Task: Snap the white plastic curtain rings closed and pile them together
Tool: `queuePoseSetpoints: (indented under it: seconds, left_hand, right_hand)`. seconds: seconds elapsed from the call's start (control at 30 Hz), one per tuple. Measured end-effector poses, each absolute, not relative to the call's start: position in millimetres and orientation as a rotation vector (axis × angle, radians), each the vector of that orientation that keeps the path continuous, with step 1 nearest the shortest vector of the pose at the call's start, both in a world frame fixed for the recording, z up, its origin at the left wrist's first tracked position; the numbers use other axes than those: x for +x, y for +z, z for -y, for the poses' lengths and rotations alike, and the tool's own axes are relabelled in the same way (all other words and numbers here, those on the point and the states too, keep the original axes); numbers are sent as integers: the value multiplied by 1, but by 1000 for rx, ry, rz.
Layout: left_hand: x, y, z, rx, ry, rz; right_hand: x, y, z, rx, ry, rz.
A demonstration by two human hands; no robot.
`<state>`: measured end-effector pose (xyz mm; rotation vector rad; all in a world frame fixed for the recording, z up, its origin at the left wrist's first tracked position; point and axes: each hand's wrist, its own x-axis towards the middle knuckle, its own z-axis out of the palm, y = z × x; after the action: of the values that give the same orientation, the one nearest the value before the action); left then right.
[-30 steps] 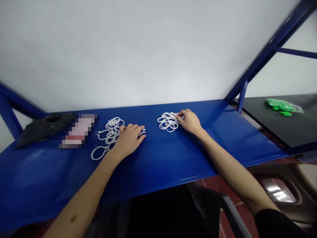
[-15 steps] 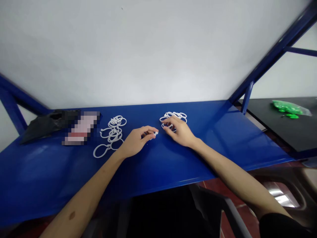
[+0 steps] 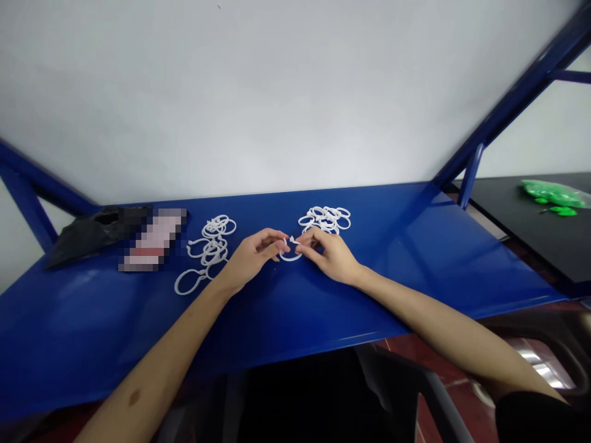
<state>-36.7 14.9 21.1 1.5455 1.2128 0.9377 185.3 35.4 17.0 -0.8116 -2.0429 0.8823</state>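
A white plastic ring point(image 3: 292, 259) with a knobbed end is held up between my hands, just above the blue table. My left hand point(image 3: 253, 258) pinches its left side between thumb and fingers. On the opposite side, my right hand point(image 3: 335, 257) grips the ring near the knobbed end. Whether the left fingers also hold a second small white piece is hidden. Behind my right hand lies a pile of white rings point(image 3: 325, 216). To the left of my left hand lie several more white rings point(image 3: 215, 249), some joined in pairs.
The blue table point(image 3: 295, 320) has a blue frame point(image 3: 471, 175) at its sides and a white wall behind. At the left lie a black plastic bag point(image 3: 87, 237) and a blurred pink-and-white packet point(image 3: 154, 237). Green items in a clear bag point(image 3: 554, 194) lie on a black table at the right.
My right hand has come left and nearer from the pile, bringing a white ring to my left hand. Both hands now grip it. The view has shifted slightly.
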Motion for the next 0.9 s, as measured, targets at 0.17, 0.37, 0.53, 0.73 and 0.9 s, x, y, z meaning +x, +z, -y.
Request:
queuePoseSetpoints:
  seconds: [0.17,0.37,0.53,0.73,0.9]
  left_hand:
    - [-31,21,-11,1672,876,-1303]
    - [-27,15,-10,2056,965,-1362]
    - [-22,5,-5,2284,1159,-1318]
    - [-22,-1,-4,2572,1174,-1233]
    - [-26,-5,-9,2693,1112,-1212]
  right_hand:
    - [187,20,-37,-873,776,1999]
    - [187,16,-39,-697,729,2073]
    - [189,14,-36,-664,709,2091]
    - [191,13,-35,-574,580,2213]
    - [191,12,-36,-556,482,2288]
